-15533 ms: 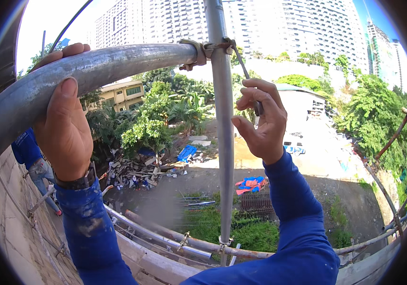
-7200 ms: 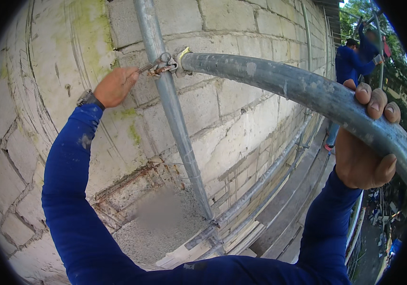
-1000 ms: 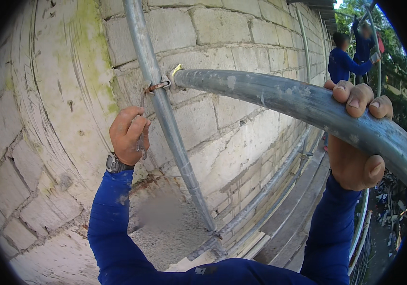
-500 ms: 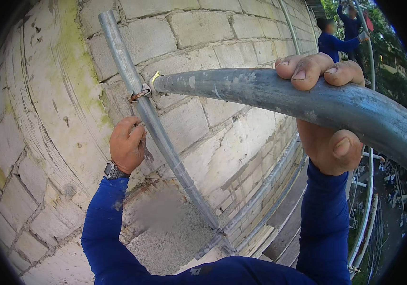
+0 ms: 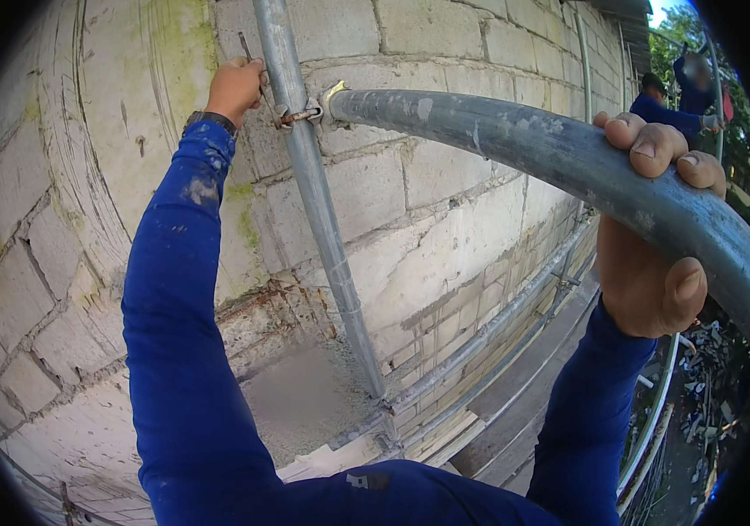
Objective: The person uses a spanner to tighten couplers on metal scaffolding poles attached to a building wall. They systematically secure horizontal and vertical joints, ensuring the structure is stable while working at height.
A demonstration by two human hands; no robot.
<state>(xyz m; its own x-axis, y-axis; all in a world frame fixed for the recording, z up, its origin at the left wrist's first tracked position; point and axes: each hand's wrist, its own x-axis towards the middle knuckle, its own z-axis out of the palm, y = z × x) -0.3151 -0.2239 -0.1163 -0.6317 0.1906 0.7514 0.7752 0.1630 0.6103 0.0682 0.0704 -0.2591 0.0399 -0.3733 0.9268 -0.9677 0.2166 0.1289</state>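
Observation:
My right hand (image 5: 642, 272) is wrapped round a grey metal scaffold pipe (image 5: 489, 130), thumb below and fingers over the top. That pipe runs from close by on the right to a coupler (image 5: 302, 114) on an upright scaffold pipe (image 5: 321, 206) in front of the block wall. Just left of the upright, level with the coupler, my left hand (image 5: 235, 89) is closed on a thin metal rod-like tool (image 5: 244, 44). The rod's upper end sticks up above the fingers; its exact kind cannot be made out. A dark watch sits on the left wrist.
A concrete block wall (image 5: 445, 197) fills the left and middle. Lower scaffold pipes (image 5: 489, 329) and planks (image 5: 524, 386) run along it. Rubble (image 5: 717, 368) lies far below on the right. Two people in blue (image 5: 668, 110) stand at the far right by another upright.
My left hand has risen from below the coupler to beside it, and the rod now shows above its fingers. The right hand keeps its hold on the pipe. The view has shifted.

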